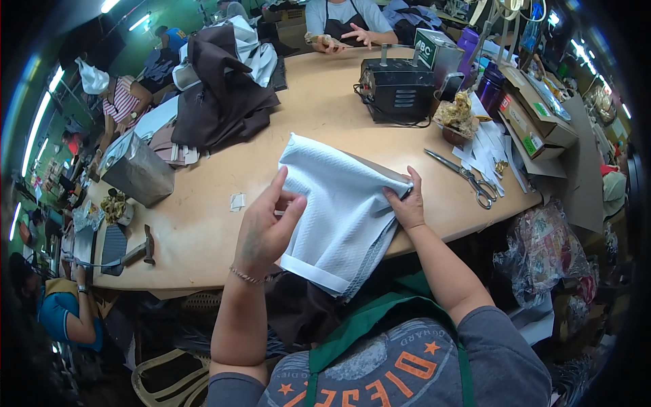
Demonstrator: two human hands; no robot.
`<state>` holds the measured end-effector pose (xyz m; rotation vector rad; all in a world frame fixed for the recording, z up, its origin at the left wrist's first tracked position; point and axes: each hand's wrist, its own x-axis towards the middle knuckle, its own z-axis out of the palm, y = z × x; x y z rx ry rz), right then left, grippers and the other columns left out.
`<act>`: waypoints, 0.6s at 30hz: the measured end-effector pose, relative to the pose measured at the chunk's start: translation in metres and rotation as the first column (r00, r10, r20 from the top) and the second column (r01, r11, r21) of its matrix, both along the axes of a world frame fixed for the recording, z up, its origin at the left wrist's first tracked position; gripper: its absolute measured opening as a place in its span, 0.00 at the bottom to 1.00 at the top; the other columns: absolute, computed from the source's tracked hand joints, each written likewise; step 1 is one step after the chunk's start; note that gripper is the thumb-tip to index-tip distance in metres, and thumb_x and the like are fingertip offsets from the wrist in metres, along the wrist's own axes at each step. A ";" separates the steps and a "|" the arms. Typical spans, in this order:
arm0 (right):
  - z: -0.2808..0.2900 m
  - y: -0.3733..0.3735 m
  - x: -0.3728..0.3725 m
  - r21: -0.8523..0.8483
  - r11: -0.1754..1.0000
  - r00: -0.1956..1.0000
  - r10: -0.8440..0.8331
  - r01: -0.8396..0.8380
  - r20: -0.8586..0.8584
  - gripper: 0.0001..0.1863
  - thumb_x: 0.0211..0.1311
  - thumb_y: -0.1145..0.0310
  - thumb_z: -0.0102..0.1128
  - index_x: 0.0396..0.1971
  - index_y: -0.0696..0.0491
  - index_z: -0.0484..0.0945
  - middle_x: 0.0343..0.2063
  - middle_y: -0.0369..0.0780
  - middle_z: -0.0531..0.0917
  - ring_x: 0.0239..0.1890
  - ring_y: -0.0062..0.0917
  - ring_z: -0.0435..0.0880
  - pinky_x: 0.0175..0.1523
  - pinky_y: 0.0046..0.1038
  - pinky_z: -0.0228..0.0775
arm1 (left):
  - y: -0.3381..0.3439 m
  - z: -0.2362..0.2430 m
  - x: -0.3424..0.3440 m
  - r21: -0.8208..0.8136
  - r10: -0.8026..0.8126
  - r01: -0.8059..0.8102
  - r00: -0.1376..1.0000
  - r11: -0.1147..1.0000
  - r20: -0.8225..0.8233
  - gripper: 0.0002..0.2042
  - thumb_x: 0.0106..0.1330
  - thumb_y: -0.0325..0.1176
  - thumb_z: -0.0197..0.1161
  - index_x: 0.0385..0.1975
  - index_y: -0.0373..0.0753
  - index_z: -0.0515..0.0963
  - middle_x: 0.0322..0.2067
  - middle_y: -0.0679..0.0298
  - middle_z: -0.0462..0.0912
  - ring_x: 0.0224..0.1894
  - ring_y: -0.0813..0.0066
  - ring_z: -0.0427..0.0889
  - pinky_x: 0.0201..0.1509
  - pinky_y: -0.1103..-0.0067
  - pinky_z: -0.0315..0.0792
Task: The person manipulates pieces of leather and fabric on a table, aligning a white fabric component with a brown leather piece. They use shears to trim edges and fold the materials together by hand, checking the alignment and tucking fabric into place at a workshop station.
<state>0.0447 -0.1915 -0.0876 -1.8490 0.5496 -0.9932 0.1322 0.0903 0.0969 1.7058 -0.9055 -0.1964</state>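
A white textured fabric piece [339, 203] hangs over the front edge of the table in front of me, with a smooth white band along its lower edge. A brown layer shows behind its upper right edge. My right hand [408, 203] pinches its right corner between thumb and fingers. Beside the fabric's left edge is my left hand [264, 227], its index finger and thumb apart and nothing seen in its grip. Whether its fingertips touch the cloth, I cannot tell.
Scissors [468, 178] lie at the right near white paper strips [487, 146]. A black metal box [397, 88] stands beyond. On the left are a hammer [144, 249], a metal tin [137, 169] and dark brown cloth [224, 95]. Across the table, a person's hands [356, 34] show.
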 end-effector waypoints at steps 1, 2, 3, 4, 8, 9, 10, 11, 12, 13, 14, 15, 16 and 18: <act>0.000 0.000 0.000 -0.022 1.000 1.000 -0.012 0.011 -0.026 0.42 0.44 0.59 0.72 0.58 0.53 0.58 0.46 0.50 0.71 0.48 0.39 0.73 0.52 0.32 0.67 | -0.010 -0.002 0.002 0.082 0.049 -0.054 0.996 0.995 0.071 0.24 0.62 0.28 0.58 0.58 0.30 0.63 0.38 0.59 0.79 0.38 0.76 0.77 0.43 0.80 0.70; 0.001 0.000 0.000 -0.021 0.999 0.997 -0.032 0.031 -0.066 0.41 0.44 0.59 0.72 0.57 0.53 0.59 0.46 0.50 0.72 0.47 0.39 0.73 0.52 0.33 0.67 | -0.019 -0.007 0.002 0.098 0.057 -0.076 0.982 0.992 0.178 0.25 0.61 0.28 0.59 0.58 0.32 0.63 0.39 0.58 0.79 0.39 0.73 0.78 0.44 0.79 0.71; 0.001 0.000 0.000 -0.078 0.996 0.999 -0.048 0.047 -0.014 0.36 0.44 0.60 0.71 0.53 0.54 0.63 0.44 0.50 0.73 0.47 0.40 0.74 0.52 0.33 0.67 | -0.028 -0.015 -0.001 0.077 0.074 -0.101 0.951 0.992 0.301 0.25 0.61 0.29 0.60 0.59 0.33 0.64 0.40 0.57 0.79 0.41 0.70 0.78 0.44 0.78 0.71; 0.002 -0.002 0.000 -0.067 0.997 0.999 -0.033 0.032 -0.016 0.35 0.44 0.60 0.71 0.52 0.54 0.64 0.44 0.49 0.74 0.47 0.39 0.74 0.52 0.32 0.67 | -0.035 -0.025 -0.004 0.136 -0.013 -0.044 0.918 0.990 0.396 0.26 0.60 0.35 0.61 0.60 0.41 0.64 0.50 0.51 0.74 0.53 0.58 0.73 0.53 0.70 0.67; 0.005 -0.012 0.005 -0.038 0.999 0.998 0.029 -0.031 -0.053 0.32 0.43 0.59 0.72 0.47 0.54 0.66 0.42 0.48 0.76 0.46 0.37 0.76 0.51 0.30 0.67 | -0.055 -0.092 -0.036 0.664 -0.217 -0.239 0.821 0.709 0.527 0.29 0.63 0.50 0.51 0.63 0.47 0.59 0.62 0.58 0.60 0.67 0.58 0.51 0.63 0.49 0.46; 0.006 -0.016 0.007 -0.055 0.996 0.996 0.069 -0.072 -0.055 0.32 0.44 0.58 0.71 0.47 0.54 0.66 0.42 0.48 0.76 0.46 0.37 0.76 0.50 0.31 0.67 | -0.056 -0.107 -0.039 0.767 -0.261 -0.246 0.843 0.593 0.471 0.30 0.63 0.53 0.49 0.64 0.48 0.57 0.64 0.60 0.57 0.69 0.60 0.47 0.63 0.45 0.41; 0.007 -0.018 0.011 -0.063 0.992 0.992 0.102 -0.107 -0.072 0.32 0.44 0.57 0.71 0.48 0.53 0.66 0.41 0.48 0.76 0.46 0.37 0.76 0.50 0.31 0.67 | -0.056 -0.118 -0.039 0.718 -0.231 -0.287 0.816 0.635 0.530 0.30 0.64 0.53 0.48 0.64 0.49 0.56 0.64 0.61 0.57 0.69 0.61 0.47 0.63 0.43 0.40; 0.008 -0.022 0.015 -0.074 0.991 0.985 0.103 -0.114 -0.140 0.34 0.44 0.55 0.71 0.49 0.54 0.66 0.42 0.48 0.75 0.46 0.37 0.76 0.51 0.30 0.67 | -0.055 -0.127 -0.035 0.721 -0.222 -0.297 0.819 0.626 0.529 0.30 0.64 0.54 0.47 0.64 0.49 0.56 0.64 0.63 0.57 0.69 0.61 0.46 0.62 0.42 0.38; 0.009 -0.025 0.018 -0.126 0.982 0.979 0.120 -0.142 -0.165 0.36 0.45 0.52 0.70 0.51 0.54 0.65 0.44 0.49 0.75 0.47 0.36 0.75 0.52 0.30 0.67 | -0.054 -0.133 -0.031 0.687 -0.194 -0.327 0.802 0.649 0.565 0.30 0.64 0.54 0.47 0.64 0.49 0.55 0.64 0.64 0.58 0.69 0.62 0.46 0.61 0.40 0.37; 0.008 -0.025 0.023 -0.074 0.990 0.982 0.103 -0.116 -0.161 0.38 0.45 0.51 0.70 0.53 0.55 0.64 0.45 0.49 0.74 0.47 0.36 0.75 0.52 0.30 0.67 | -0.055 -0.137 -0.028 0.715 -0.177 -0.319 0.832 0.622 0.526 0.29 0.64 0.53 0.47 0.63 0.49 0.57 0.64 0.65 0.58 0.69 0.63 0.47 0.62 0.41 0.37; 0.006 -0.025 0.030 -0.060 0.993 0.990 0.094 -0.101 -0.108 0.39 0.45 0.50 0.69 0.54 0.55 0.63 0.46 0.49 0.74 0.47 0.35 0.75 0.52 0.30 0.67 | -0.056 -0.136 -0.025 0.704 -0.148 -0.333 0.837 0.627 0.527 0.28 0.64 0.52 0.47 0.63 0.49 0.58 0.63 0.65 0.59 0.69 0.63 0.47 0.62 0.41 0.38; 0.003 -0.022 0.033 -0.046 0.994 0.995 0.094 -0.096 -0.037 0.41 0.46 0.48 0.68 0.55 0.55 0.62 0.47 0.49 0.73 0.48 0.35 0.75 0.53 0.30 0.67 | -0.057 -0.135 -0.023 0.673 -0.116 -0.353 0.829 0.650 0.547 0.27 0.65 0.51 0.47 0.62 0.49 0.60 0.63 0.65 0.59 0.69 0.63 0.48 0.62 0.41 0.38; 0.000 -0.021 0.032 -0.025 0.999 0.999 0.046 -0.046 -0.023 0.41 0.46 0.48 0.68 0.56 0.55 0.62 0.47 0.49 0.73 0.48 0.35 0.75 0.54 0.31 0.67 | -0.057 -0.134 -0.022 0.702 -0.117 -0.341 0.848 0.625 0.516 0.25 0.65 0.50 0.47 0.60 0.48 0.62 0.63 0.66 0.60 0.68 0.64 0.49 0.61 0.41 0.38; -0.001 -0.026 0.028 0.002 1.000 0.999 -0.023 0.023 0.038 0.42 0.48 0.47 0.67 0.58 0.56 0.60 0.49 0.50 0.72 0.48 0.34 0.75 0.55 0.32 0.66 | -0.061 -0.132 -0.020 0.707 -0.095 -0.336 0.864 0.622 0.494 0.22 0.65 0.48 0.47 0.57 0.47 0.67 0.62 0.67 0.61 0.68 0.65 0.50 0.61 0.40 0.39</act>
